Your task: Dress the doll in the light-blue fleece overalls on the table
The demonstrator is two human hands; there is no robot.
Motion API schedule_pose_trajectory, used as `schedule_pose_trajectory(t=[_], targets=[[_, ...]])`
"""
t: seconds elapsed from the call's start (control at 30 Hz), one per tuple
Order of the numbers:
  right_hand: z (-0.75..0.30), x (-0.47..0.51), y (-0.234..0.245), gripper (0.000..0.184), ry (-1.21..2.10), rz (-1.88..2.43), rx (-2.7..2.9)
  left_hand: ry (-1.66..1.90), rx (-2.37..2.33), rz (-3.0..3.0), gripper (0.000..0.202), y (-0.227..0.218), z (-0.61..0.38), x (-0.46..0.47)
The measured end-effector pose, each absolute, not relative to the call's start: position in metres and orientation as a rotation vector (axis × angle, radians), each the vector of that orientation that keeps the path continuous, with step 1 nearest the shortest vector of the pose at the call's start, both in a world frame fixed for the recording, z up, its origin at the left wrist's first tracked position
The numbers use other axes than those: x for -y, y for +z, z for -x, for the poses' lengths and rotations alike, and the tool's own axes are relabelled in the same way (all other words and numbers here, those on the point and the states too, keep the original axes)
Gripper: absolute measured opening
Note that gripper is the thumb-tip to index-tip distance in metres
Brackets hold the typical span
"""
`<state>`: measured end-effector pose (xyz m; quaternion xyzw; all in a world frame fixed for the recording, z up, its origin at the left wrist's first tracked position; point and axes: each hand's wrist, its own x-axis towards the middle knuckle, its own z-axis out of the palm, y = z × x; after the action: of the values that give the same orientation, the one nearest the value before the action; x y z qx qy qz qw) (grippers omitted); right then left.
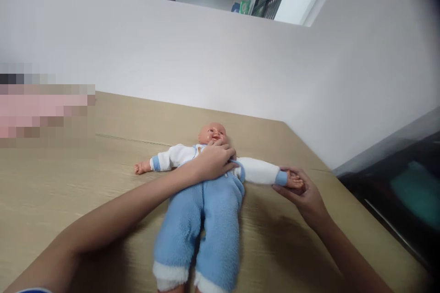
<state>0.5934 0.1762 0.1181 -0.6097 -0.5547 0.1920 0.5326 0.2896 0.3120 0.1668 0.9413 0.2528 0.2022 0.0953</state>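
Observation:
A baby doll (206,197) in a fuzzy blue and white outfit lies on its back on the wooden table, its head away from me and its legs toward me. Across its chest rests my left hand (217,160), fingers curled onto the outfit near the shoulder on my right; the fingertips are partly hidden. My right hand (311,199) holds the doll's arm (261,171) at the blue cuff and small hand, with the arm stretched straight out to the right. The doll's other arm (172,158) lies out to the left, untouched.
The wooden table (113,165) runs up to a white partition (165,59) at the back. A blurred-out pinkish shape (34,110) is at the left edge. Something dark with a teal patch (415,192) lies beyond the table's right edge.

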Motion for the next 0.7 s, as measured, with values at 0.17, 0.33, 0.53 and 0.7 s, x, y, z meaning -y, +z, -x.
schedule_pose_trajectory(t=[0.17, 0.33, 0.53, 0.7], targets=[[-0.564, -0.204, 0.142, 0.06, 0.492, 1.335, 1.336, 0.679, -0.438, -2.697, 0.013, 0.166, -0.285, -0.313], [-0.527, -0.233, 0.146, 0.061, 0.575, 1.224, 1.336, 0.885, -0.353, -2.563, 0.013, 0.168, -0.284, -0.307], [-0.494, -0.227, 0.113, 0.028, 0.365, 1.269, 1.587, 0.98, -0.328, -2.469, 0.018, 0.171, -0.281, -0.299], [-0.5, -0.217, 0.127, 0.026, 0.398, 1.206, 1.798, 0.921, -0.379, -2.118, 0.018, 0.169, -0.286, -0.306]])
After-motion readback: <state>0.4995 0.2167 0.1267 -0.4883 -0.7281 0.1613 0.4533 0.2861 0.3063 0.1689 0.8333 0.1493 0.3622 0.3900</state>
